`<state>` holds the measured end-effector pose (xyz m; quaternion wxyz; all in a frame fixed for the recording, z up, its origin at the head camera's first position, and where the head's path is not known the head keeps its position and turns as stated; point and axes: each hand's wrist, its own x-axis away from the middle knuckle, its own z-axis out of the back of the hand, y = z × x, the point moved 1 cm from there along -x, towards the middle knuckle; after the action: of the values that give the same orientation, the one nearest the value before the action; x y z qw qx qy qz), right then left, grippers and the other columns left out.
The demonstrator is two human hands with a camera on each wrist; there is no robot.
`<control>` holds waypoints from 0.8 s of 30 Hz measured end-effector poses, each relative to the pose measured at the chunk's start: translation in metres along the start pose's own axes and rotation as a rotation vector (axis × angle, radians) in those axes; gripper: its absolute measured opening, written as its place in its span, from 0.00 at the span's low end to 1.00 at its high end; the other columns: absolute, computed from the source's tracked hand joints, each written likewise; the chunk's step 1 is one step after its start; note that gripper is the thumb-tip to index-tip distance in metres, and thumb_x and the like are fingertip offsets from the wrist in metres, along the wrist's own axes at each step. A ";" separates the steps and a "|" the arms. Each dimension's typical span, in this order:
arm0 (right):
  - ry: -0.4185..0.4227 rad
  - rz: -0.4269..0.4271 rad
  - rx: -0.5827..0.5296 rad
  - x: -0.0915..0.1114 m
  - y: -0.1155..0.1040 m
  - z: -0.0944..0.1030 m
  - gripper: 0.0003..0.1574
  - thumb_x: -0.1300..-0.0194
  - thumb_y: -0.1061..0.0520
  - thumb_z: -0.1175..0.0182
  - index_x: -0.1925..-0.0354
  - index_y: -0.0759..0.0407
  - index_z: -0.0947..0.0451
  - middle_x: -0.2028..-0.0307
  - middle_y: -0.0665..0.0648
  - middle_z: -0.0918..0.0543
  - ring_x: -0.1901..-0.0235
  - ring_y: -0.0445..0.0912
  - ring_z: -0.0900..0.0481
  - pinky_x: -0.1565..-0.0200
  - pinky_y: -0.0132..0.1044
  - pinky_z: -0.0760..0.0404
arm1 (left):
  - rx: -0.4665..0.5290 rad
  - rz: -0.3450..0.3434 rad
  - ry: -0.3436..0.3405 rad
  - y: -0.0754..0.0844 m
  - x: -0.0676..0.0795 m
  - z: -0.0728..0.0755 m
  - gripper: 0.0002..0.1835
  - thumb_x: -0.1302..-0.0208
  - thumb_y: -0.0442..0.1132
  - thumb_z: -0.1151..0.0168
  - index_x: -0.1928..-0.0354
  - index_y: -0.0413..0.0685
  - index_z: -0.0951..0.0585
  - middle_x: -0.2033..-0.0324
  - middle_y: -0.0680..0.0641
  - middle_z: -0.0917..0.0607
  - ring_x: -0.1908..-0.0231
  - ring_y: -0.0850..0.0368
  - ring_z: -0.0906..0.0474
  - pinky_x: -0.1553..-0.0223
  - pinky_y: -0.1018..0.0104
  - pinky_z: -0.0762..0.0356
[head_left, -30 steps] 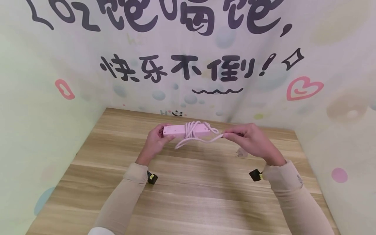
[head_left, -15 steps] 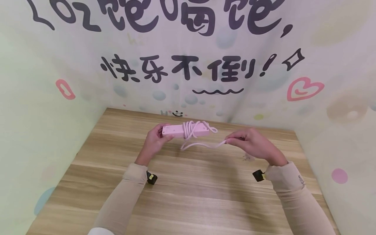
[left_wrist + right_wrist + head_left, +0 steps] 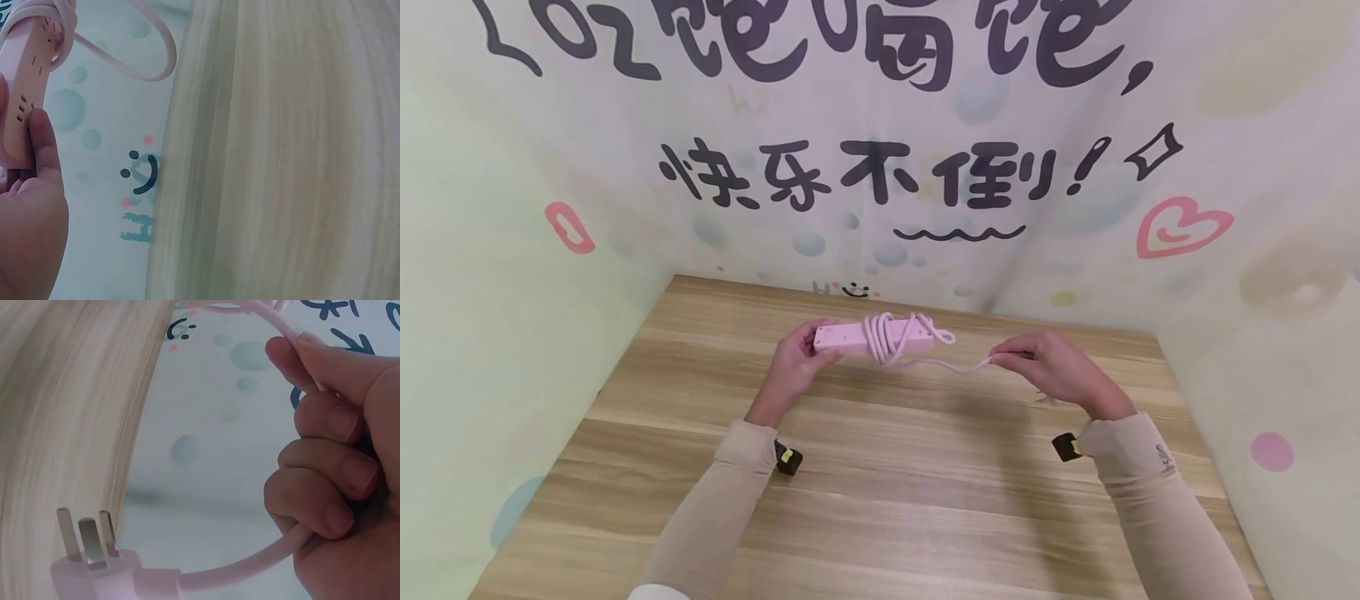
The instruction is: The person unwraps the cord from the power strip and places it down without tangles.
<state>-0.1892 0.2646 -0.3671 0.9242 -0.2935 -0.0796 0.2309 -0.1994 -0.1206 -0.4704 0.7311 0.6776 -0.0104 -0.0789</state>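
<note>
A pink power strip [image 3: 842, 336] is held up over the far part of the table, its cord [image 3: 880, 337] wound several times round the middle. My left hand [image 3: 796, 358] grips its left end, with the thumb along the near side. In the left wrist view, sockets and slots show on the power strip [image 3: 30, 94]. My right hand [image 3: 1048, 367] holds the free length of cord, thumb and index finger pinching it and the other fingers curled round it. Below that hand hangs a three-pin plug [image 3: 97, 572], mostly hidden behind the hand in the head view.
The wood-grain table [image 3: 865, 492] meets a printed wall cloth [image 3: 895, 192] close behind the power strip. Side walls [image 3: 512, 292] stand at left and right. A small black camera [image 3: 787, 460] sits at the left wrist, and another black camera [image 3: 1066, 447] at the right.
My right hand has moved a little to the right, drawing the cord with it, and the slack loop under the power strip has shrunk. The left hand keeps its grip almost in place.
</note>
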 end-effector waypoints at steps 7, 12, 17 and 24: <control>0.038 -0.034 0.041 0.000 0.015 -0.001 0.11 0.27 0.51 0.37 0.54 0.52 0.11 0.61 0.50 0.10 0.71 0.39 0.25 0.62 0.32 0.24 | -0.019 0.001 -0.006 -0.004 0.001 -0.002 0.27 0.35 0.32 0.32 0.35 0.37 0.26 0.41 0.35 0.20 0.44 0.49 0.22 0.47 0.77 0.19; 0.083 -0.027 0.099 -0.003 0.027 -0.005 0.10 0.28 0.54 0.36 0.55 0.55 0.11 0.65 0.50 0.11 0.74 0.39 0.29 0.66 0.33 0.28 | -0.034 -0.006 0.000 -0.004 0.001 -0.003 0.27 0.35 0.32 0.32 0.35 0.36 0.27 0.41 0.35 0.20 0.45 0.50 0.22 0.47 0.78 0.19; 0.134 -0.007 0.161 -0.006 0.045 -0.013 0.09 0.30 0.56 0.35 0.58 0.56 0.10 0.65 0.53 0.09 0.72 0.40 0.26 0.66 0.34 0.25 | -0.033 0.002 -0.005 -0.002 0.002 -0.004 0.27 0.35 0.32 0.32 0.35 0.36 0.27 0.41 0.35 0.20 0.45 0.48 0.22 0.47 0.78 0.19; 0.140 -0.049 0.179 -0.007 0.067 -0.025 0.09 0.30 0.57 0.36 0.57 0.59 0.11 0.61 0.58 0.09 0.65 0.45 0.17 0.61 0.41 0.18 | -0.031 0.003 -0.012 -0.001 0.004 -0.005 0.27 0.34 0.31 0.32 0.35 0.36 0.27 0.41 0.34 0.20 0.47 0.52 0.22 0.48 0.78 0.19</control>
<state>-0.2138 0.2968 -0.4262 0.9554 -0.2233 -0.0009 0.1933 -0.1945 -0.1164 -0.4722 0.7414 0.6659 -0.0147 -0.0820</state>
